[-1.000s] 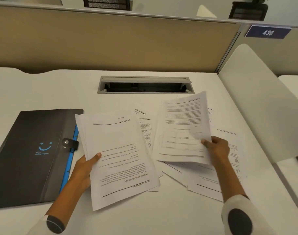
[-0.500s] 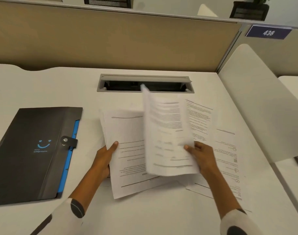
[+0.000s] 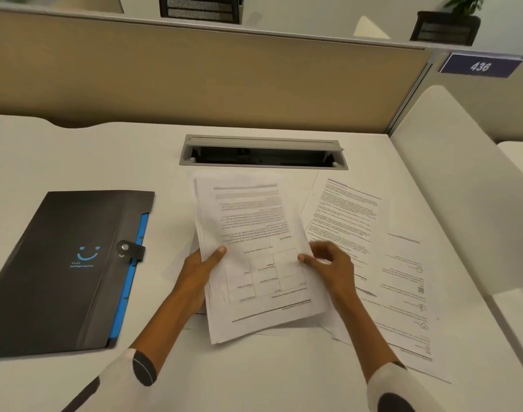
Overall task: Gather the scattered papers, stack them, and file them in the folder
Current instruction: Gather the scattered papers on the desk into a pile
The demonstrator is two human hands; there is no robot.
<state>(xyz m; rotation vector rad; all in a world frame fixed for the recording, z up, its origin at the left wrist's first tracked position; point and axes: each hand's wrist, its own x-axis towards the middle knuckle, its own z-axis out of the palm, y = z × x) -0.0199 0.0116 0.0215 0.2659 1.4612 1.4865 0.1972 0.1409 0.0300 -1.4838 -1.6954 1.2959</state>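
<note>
A stack of printed white papers [image 3: 254,233] sits in the middle of the white desk [image 3: 76,150], tilted slightly left. My left hand [image 3: 198,272] grips the stack's left edge, thumb on top. My right hand [image 3: 331,269] is at the stack's right edge, its thumb pressing on the top sheet; it is motion-blurred. Loose sheets [image 3: 349,215] lie spread to the right of the stack, and one long page [image 3: 403,292] reaches toward the front right. The black folder [image 3: 61,263], with a blue smile logo and a snap tab, lies closed to the left.
A grey cable slot [image 3: 263,151] is set into the desk just behind the papers. A tan partition [image 3: 195,78] closes off the back. A white curved divider panel [image 3: 462,188] bounds the right side.
My right hand carried a sheet leftward and laid it on the stack in my left hand. The stack moved right, away from the folder, toward the desk's middle.
</note>
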